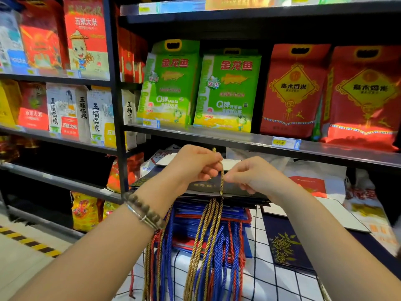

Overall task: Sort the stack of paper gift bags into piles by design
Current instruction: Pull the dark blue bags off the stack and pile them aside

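Observation:
A stack of flat paper gift bags (208, 216) lies on a white grid-patterned cloth (271, 276), its blue, red and gold rope handles hanging over the near edge. The top bag (236, 190) is dark navy with gold print. Its gold rope handle (221, 181) stands up between my hands. My left hand (195, 164) pinches the rope near its top, and my right hand (253, 174) pinches it from the right, lower down. Another navy bag with a gold plant design (286, 246) lies flat to the right of the stack.
Black shelves (238, 137) rise right behind the stack, filled with green and red rice packs. White and red-printed bags (314, 183) lie at the back right under the shelf. A floor with yellow-black hazard tape (28, 242) is at the lower left.

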Motion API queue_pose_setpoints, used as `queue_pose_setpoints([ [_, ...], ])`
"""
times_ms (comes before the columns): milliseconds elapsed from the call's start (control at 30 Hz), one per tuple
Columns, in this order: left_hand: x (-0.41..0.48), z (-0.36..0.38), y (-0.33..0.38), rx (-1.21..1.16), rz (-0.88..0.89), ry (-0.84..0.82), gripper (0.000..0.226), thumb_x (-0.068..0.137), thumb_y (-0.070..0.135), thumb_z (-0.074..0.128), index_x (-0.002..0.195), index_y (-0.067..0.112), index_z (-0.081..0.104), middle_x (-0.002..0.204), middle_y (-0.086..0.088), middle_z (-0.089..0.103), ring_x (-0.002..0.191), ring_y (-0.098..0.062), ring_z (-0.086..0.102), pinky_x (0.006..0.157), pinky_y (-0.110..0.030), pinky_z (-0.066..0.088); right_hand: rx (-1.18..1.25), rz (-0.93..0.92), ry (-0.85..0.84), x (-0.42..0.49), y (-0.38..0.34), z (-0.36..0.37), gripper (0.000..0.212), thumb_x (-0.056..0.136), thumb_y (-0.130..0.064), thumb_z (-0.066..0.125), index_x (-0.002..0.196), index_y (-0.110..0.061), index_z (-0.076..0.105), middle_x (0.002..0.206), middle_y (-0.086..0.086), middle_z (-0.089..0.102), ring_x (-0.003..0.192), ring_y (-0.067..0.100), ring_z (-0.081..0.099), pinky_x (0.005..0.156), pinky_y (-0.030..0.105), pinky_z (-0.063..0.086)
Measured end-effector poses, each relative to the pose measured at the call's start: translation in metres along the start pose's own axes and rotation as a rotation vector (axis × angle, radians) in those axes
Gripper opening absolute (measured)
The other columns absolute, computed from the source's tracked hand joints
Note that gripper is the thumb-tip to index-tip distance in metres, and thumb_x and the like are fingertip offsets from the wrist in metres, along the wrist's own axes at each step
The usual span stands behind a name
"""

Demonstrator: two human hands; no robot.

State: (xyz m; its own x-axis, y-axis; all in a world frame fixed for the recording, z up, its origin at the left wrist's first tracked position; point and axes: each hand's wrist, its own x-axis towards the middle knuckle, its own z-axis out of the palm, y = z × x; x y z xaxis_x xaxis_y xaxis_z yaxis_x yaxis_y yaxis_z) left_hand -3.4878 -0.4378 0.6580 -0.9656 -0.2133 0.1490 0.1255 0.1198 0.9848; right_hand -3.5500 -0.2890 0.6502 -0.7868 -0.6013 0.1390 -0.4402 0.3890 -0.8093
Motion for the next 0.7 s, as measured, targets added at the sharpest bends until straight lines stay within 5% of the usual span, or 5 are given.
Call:
queue_pose_setpoints([
  [300, 0.017, 0.006, -0.007, -0.005, 0.023, 0.021, 0.012, 0.092, 0.015, 0.057, 0.088, 0.008, 0.065, 0.070, -0.003, 0.065, 0.052, -0.006, 0.058, 0.050, -0.015, 0.047, 0.093, 0.001, -0.008, 0.007, 0.011, -0.001, 0.011, 0.084, -0.005, 0.065, 0.073, -0.008, 0.065, 0.056, -0.002, 0.062, 0.051, 0.007, 0.059, 0.047, 0.017, 0.047],
  [500, 0.006, -0.011, -0.035, 0.938, 0.199, -0.150, 0.028, 0.088, 0.038, 0.057, 0.109, 0.020, 0.067, 0.105, 0.005, 0.066, 0.093, -0.009, 0.059, 0.086, -0.029, 0.047, 0.139, 0.007, 0.085, 0.008, 0.015, -0.002, 0.018, 0.075, 0.007, 0.070, 0.069, -0.008, 0.061, 0.068, 0.007, 0.064, 0.060, 0.012, 0.063, 0.056, 0.016, 0.053],
  [700, -0.004, -0.023, -0.039, 0.991, 0.218, -0.183, 0.039, 0.084, 0.045, 0.063, 0.117, 0.024, 0.064, 0.115, 0.009, 0.064, 0.100, -0.006, 0.057, 0.088, -0.024, 0.045, 0.208, -0.052, 0.089, 0.013, 0.017, 0.012, 0.028, 0.074, 0.013, 0.067, 0.068, -0.011, 0.054, 0.066, 0.008, 0.064, 0.056, 0.013, 0.063, 0.052, 0.020, 0.050],
])
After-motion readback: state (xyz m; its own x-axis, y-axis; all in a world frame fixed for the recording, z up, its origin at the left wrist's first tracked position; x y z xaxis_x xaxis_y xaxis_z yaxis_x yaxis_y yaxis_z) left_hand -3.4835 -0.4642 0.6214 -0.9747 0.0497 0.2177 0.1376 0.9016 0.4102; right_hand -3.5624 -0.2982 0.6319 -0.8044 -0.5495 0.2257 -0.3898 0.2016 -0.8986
